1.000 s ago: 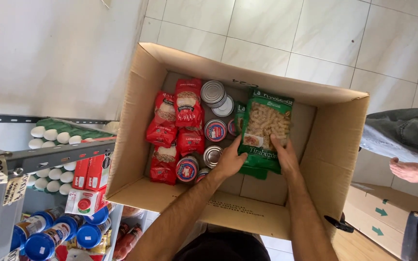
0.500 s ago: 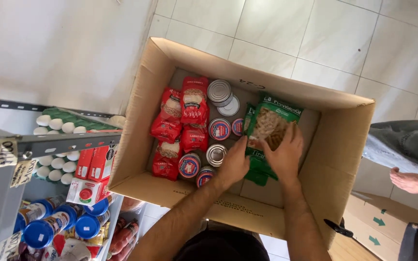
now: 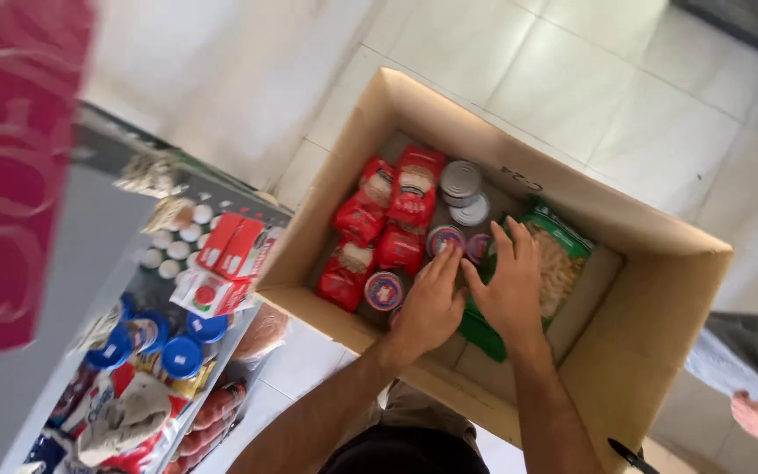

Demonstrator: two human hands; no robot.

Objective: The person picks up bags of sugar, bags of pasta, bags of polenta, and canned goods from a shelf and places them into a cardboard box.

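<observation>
Right hand (image 3: pixel 511 290) flat, open on green pasta bag (image 3: pixel 563 263); left hand (image 3: pixel 429 307) open beside.

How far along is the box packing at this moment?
Done: red packets and cans already sit inside the cardboard box. In hand: the left hand and right hand press a green pasta bag down. Left: bare floor on the box's right side.

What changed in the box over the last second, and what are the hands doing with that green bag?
The green pasta bag went from held upright to lying flat on the box floor. The right hand now presses on it; the left hand has shifted onto the cans beside it. The red packets and the cardboard box stayed put; only the camera swung round.
</observation>
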